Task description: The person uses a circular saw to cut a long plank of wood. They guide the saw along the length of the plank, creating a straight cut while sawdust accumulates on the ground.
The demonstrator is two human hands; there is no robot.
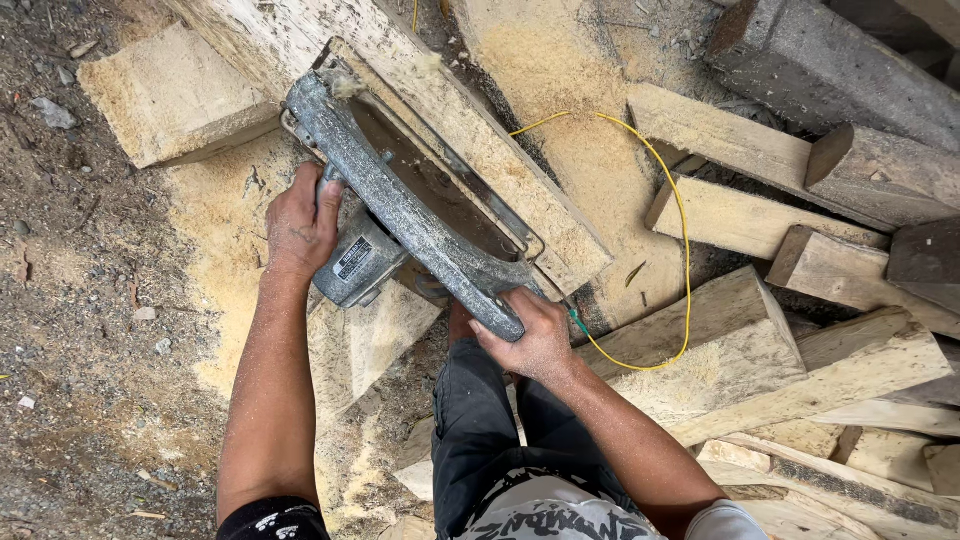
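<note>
Circular saw (420,215), grey and dusty, sits on a pale wooden beam (480,150) running diagonally. Left hand (298,225) clenched round the saw's front grip, beside its motor housing. Right hand (535,335) clenched round the saw's rear handle. Yellow cable (683,230) loops right of saw over offcuts (740,215). Sawdust (225,215) left of saw.

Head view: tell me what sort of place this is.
Probably an outdoor woodcutting spot or rough timber yard. A circular saw, held by the left hand and right hand, sits on a plank; sawdust covers the dirt, with offcuts piled alongside.
</note>
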